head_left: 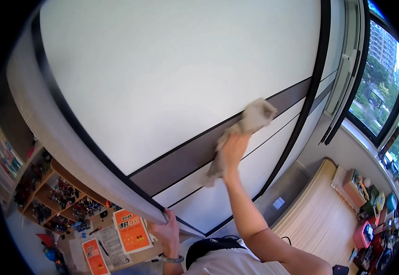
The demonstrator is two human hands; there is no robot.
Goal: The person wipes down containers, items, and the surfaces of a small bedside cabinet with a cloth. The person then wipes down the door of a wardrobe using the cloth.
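A beige-grey cloth [255,117] is in my right hand [235,149], which is closed on it. The cloth lies against the grey-brown band [176,161] that crosses the wardrobe's white sliding door [185,78], and it looks slightly blurred. Part of it hangs below my hand, over the narrow white panel. Lower left, my left hand [166,229], with a bracelet on the wrist, grips the side edge of the wardrobe [156,206]; some of its fingers are hidden.
Left of the wardrobe are shelves [48,192] with small figures and a desk with orange workbooks [131,230] and papers. To the right stand a bed with a pale mat [316,211], a cluttered ledge with a pink box [362,234], and a window [376,82].
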